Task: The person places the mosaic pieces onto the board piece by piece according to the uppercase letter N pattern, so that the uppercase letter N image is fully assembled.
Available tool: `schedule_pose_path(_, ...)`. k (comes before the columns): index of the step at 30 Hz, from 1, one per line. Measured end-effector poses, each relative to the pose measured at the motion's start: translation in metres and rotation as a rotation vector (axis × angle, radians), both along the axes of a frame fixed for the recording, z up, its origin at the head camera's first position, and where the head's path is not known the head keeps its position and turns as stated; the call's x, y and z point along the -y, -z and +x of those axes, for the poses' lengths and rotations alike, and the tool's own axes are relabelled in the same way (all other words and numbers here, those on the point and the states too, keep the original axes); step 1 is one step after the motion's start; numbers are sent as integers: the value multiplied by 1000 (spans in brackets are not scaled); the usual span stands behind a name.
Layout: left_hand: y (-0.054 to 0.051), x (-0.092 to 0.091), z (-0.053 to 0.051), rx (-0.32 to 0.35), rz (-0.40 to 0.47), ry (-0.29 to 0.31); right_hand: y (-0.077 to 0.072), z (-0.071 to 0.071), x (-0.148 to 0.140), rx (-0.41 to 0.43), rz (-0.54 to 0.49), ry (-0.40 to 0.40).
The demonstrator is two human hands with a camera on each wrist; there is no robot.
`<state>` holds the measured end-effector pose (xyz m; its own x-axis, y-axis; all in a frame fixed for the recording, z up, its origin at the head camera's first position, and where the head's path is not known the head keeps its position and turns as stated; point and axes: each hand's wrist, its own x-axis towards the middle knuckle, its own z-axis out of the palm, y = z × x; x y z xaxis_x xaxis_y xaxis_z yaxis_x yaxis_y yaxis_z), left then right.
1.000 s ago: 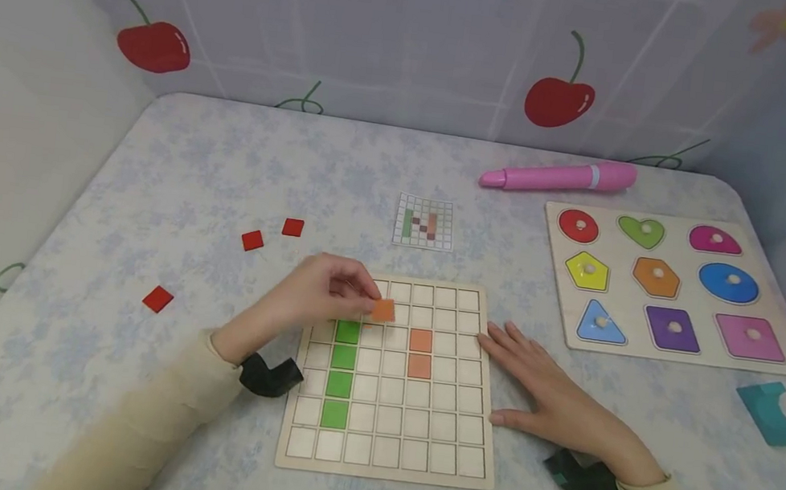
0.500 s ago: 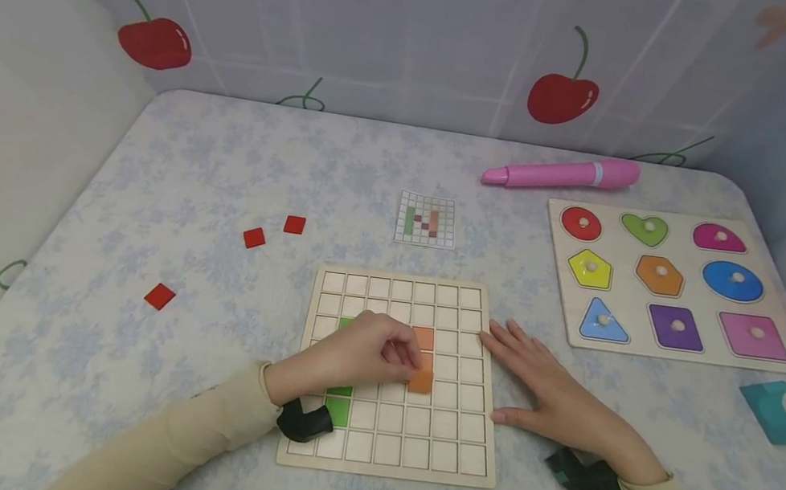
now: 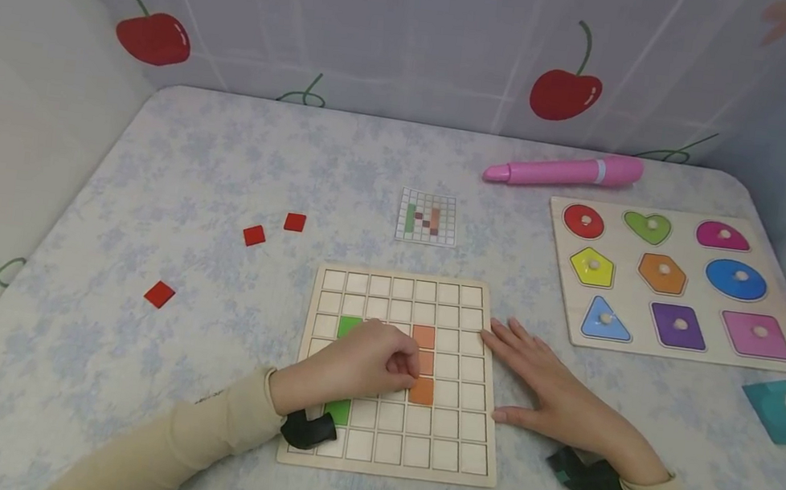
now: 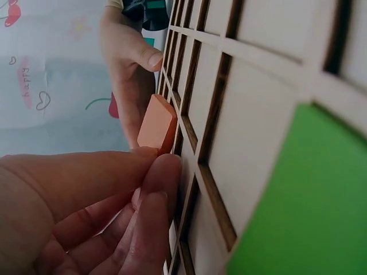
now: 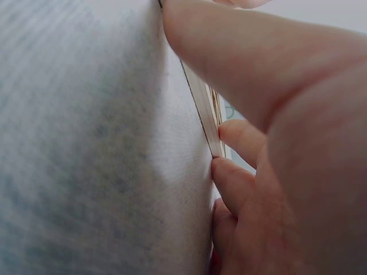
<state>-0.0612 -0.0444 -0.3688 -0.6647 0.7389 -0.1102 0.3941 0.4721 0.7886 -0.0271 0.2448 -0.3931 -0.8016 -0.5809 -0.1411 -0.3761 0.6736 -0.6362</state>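
My left hand (image 3: pixel 365 361) reaches over a wooden grid board (image 3: pixel 385 469) and pinches an orange square tile (image 3: pixel 422 391) between thumb and fingers. In the left wrist view that orange tile (image 4: pixel 155 125) stands tilted at the board's surface; whether its edge touches is unclear. Two orange tiles (image 3: pixel 424 337) lie in the cells directly above it in the same column. Green tiles (image 3: pixel 338 411) sit in a column at the left, partly covered by my left hand. My right hand (image 3: pixel 551 392) lies with spread, fairly straight fingers against the board's right edge.
A small printed grid card (image 3: pixel 428 217) lies beyond the board. Three red tiles (image 3: pixel 159 294) are scattered at left. To the right are a knobbed shape puzzle (image 3: pixel 621 289), a pink pen-like stick (image 3: pixel 561 171) and a teal curved piece (image 3: pixel 781 414).
My left hand has carried the orange tile from the board's upper left, right and toward me, down to the cell below the other orange tiles. The right hand has stayed put.
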Motion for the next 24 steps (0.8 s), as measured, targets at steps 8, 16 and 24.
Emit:
schedule_pose_path(8, -3, 2, 0, -32, -8, -14, 0, 0, 0, -10, -6, -4)
schedule_pose_path(16, -29, 58, -20, 49, 97, -172, 2, 3, 1, -22, -18, -5)
schedule_pose_path(24, -38, 209, -36, 71, 9, -498, 0, 1, 0, -18, -11, -10)
